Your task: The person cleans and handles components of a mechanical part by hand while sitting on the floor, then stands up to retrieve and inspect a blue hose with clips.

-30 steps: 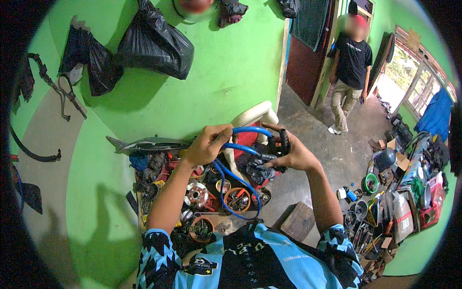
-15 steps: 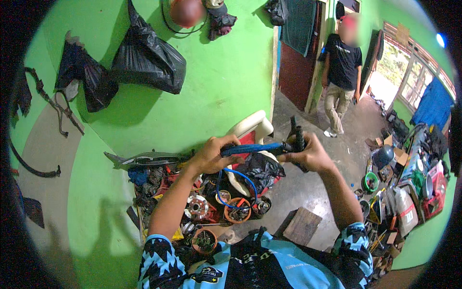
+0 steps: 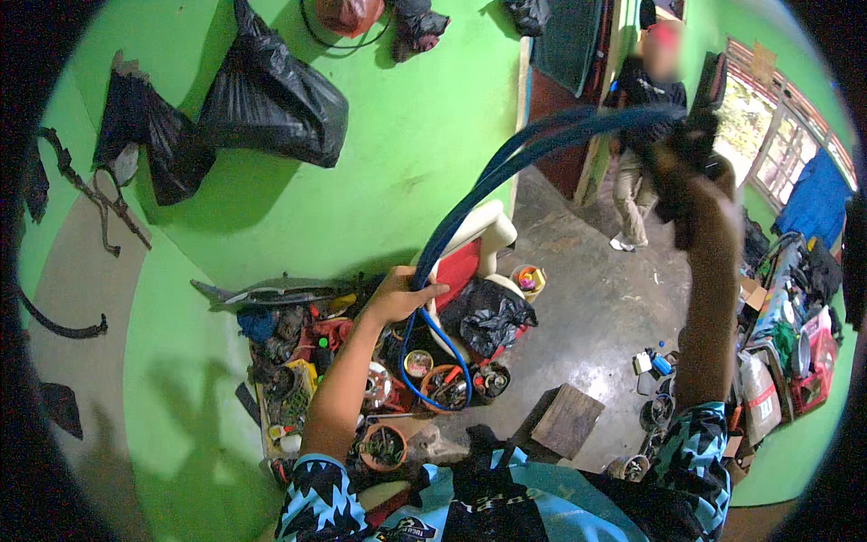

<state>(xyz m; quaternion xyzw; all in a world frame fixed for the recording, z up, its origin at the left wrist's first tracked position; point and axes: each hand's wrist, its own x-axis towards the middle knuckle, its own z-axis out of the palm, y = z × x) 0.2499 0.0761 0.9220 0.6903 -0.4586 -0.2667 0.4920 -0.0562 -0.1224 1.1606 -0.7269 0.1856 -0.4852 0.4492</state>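
A doubled blue hose (image 3: pixel 444 237) arcs up and to the right between my hands. My left hand (image 3: pixel 397 296) is closed around its lower part, and a thin loop hangs below the fingers over the clutter. Raised at the far right, my right hand (image 3: pixel 707 197) is smeared by motion. It grips a dark fitting (image 3: pixel 697 140) at the upper end of the hose; the exact kind of fitting is too blurred to make out.
A pale chair (image 3: pixel 490 224) with a black bag (image 3: pixel 492 316) stands beyond my left hand. Pots and parts (image 3: pixel 384 447) crowd the lower left. A wooden board (image 3: pixel 567 421) lies on the floor. A person (image 3: pixel 643 154) stands near the doorway; shelves of goods (image 3: pixel 795 352) line the right.
My right hand has swung up and right, drawing the bunched blue hose out into a long arc. My left hand stays near its place, lower on the hose.
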